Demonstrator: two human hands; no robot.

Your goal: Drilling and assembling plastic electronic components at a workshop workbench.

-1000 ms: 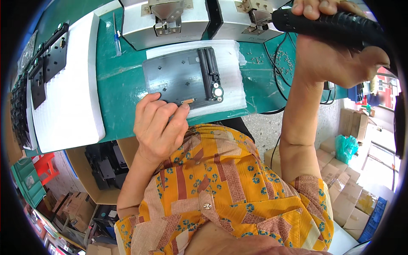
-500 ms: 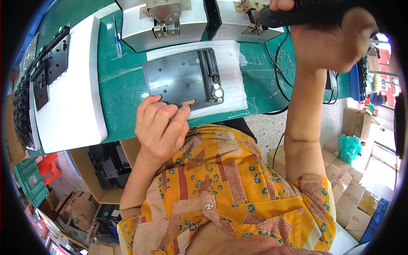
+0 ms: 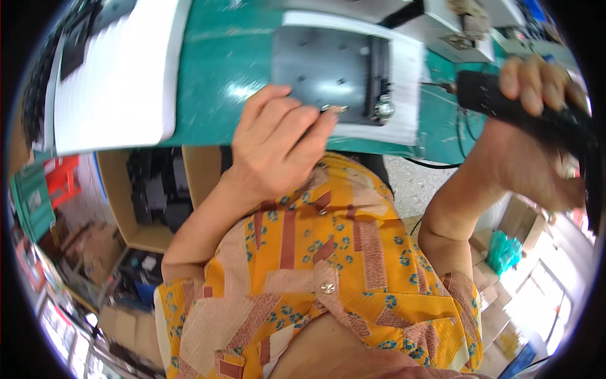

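Observation:
A black flat plastic panel (image 3: 319,60) lies on a white foam sheet (image 3: 407,82) on the green table. Along its right side runs a raised bar with a round shiny part (image 3: 384,108) at the near end. My left hand (image 3: 274,139) grips the panel's near edge with curled fingers. One fingertip is by a small gold-coloured connector (image 3: 338,109). My right hand (image 3: 536,120) is closed around a black electric screwdriver (image 3: 489,91), right of the panel. Its thin bit points left toward the foam, apart from the panel. Motion blurs the picture somewhat.
White foam (image 3: 123,76) with black parts stands at the left. Silver metal fixtures (image 3: 454,28) stand at the back right. A black cable (image 3: 435,165) runs by the table's right front. Below the table sits a cardboard box (image 3: 145,237) of black parts.
The view has turned, so the table's things sit further right and higher. My right hand has brought the screwdriver down from the silver fixtures to the panel's right. My left hand stays at the panel's edge.

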